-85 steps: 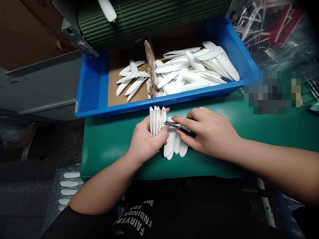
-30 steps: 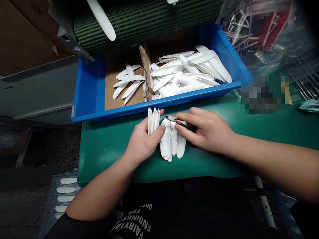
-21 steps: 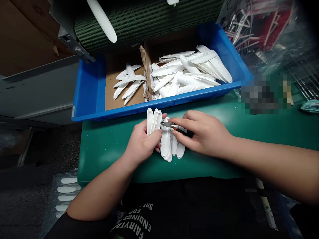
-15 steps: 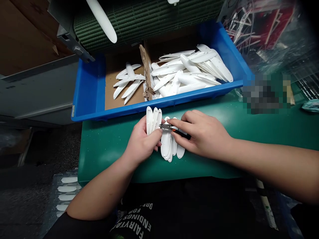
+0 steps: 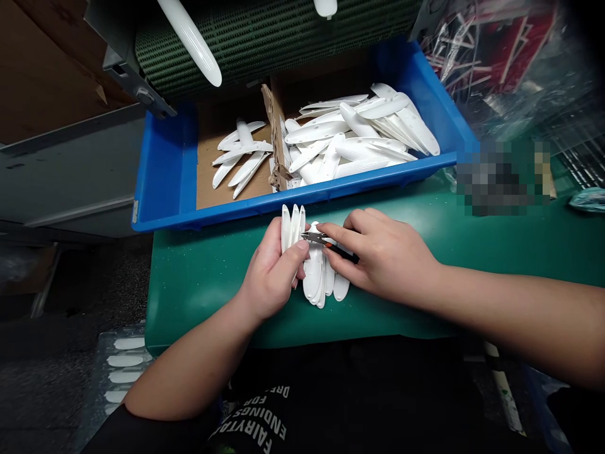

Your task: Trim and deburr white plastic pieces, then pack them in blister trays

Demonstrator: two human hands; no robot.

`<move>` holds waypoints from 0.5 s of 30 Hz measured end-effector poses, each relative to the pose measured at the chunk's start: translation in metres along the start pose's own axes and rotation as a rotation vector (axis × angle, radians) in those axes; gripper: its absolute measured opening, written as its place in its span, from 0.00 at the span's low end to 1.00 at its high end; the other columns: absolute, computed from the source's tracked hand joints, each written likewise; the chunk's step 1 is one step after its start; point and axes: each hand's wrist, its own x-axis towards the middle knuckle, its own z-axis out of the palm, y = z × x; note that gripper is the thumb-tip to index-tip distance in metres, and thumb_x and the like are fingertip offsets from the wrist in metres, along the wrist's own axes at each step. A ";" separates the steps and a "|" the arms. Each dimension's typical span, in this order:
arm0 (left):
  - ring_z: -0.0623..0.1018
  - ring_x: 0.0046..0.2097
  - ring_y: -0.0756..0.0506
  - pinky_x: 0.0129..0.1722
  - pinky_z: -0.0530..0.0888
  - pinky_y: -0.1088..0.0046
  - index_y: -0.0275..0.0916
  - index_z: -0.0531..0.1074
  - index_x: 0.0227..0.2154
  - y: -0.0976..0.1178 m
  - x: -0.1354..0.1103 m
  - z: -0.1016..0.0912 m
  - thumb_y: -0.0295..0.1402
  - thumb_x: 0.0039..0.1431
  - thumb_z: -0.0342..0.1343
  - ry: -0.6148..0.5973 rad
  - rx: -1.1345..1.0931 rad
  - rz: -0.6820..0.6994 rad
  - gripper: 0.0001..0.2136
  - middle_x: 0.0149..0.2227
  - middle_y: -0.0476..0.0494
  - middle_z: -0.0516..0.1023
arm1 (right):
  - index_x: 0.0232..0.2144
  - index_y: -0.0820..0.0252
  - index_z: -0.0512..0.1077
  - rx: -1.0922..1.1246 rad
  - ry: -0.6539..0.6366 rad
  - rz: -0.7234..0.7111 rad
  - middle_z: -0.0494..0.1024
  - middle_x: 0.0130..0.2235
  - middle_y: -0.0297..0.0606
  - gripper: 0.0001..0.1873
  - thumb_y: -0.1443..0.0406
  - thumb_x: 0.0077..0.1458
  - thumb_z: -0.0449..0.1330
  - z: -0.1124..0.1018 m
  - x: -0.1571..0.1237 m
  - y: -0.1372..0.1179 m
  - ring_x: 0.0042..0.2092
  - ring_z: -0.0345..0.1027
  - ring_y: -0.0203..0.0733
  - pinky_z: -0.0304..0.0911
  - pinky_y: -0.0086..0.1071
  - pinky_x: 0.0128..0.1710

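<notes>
My left hand [image 5: 269, 274] is closed around a stack of long white plastic shells [image 5: 292, 226] held on edge above the green table [image 5: 198, 284]. My right hand [image 5: 382, 252] grips small cutters [image 5: 326, 242] with an orange-and-black handle, the metal tip touching the stack's right side. Under both hands, several more white shells [image 5: 320, 280] lie flat in a small pile on the table.
A blue bin [image 5: 163, 170] lined with cardboard stands behind the hands, a few white shells [image 5: 241, 154] on its left side and a big heap [image 5: 359, 135] on the right. A green conveyor [image 5: 265, 34] carrying a shell [image 5: 191, 38] overhangs it. Clear bags of scrap [image 5: 496, 57] sit at right.
The cutters' tip moved left from over the flat pile to the stack in my left hand. The stack now counts fewer shells than 2.8 s ago.
</notes>
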 end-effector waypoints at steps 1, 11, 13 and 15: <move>0.74 0.26 0.48 0.22 0.70 0.74 0.45 0.70 0.53 0.000 0.000 0.000 0.45 0.71 0.59 -0.002 0.007 0.002 0.15 0.32 0.50 0.76 | 0.60 0.57 0.78 0.004 -0.002 0.004 0.75 0.39 0.43 0.20 0.56 0.72 0.58 0.000 0.000 0.000 0.39 0.64 0.48 0.49 0.38 0.32; 0.76 0.28 0.47 0.26 0.75 0.72 0.45 0.72 0.55 -0.004 -0.003 -0.003 0.50 0.71 0.59 0.025 0.101 0.064 0.18 0.34 0.48 0.78 | 0.59 0.57 0.79 0.059 0.006 0.025 0.75 0.39 0.42 0.20 0.56 0.72 0.59 0.002 0.000 0.001 0.39 0.66 0.47 0.51 0.38 0.31; 0.75 0.27 0.48 0.26 0.74 0.72 0.45 0.72 0.55 -0.004 -0.003 -0.003 0.49 0.72 0.59 0.034 0.104 0.066 0.18 0.34 0.48 0.78 | 0.59 0.57 0.79 0.065 0.011 0.021 0.75 0.39 0.42 0.20 0.56 0.72 0.59 0.003 0.000 0.001 0.39 0.67 0.47 0.51 0.38 0.31; 0.75 0.27 0.48 0.26 0.73 0.72 0.45 0.72 0.56 -0.003 -0.004 -0.002 0.49 0.72 0.59 0.038 0.102 0.058 0.18 0.33 0.49 0.78 | 0.59 0.57 0.79 0.075 0.013 0.021 0.75 0.39 0.42 0.20 0.56 0.72 0.59 0.003 0.000 0.001 0.39 0.67 0.47 0.51 0.38 0.31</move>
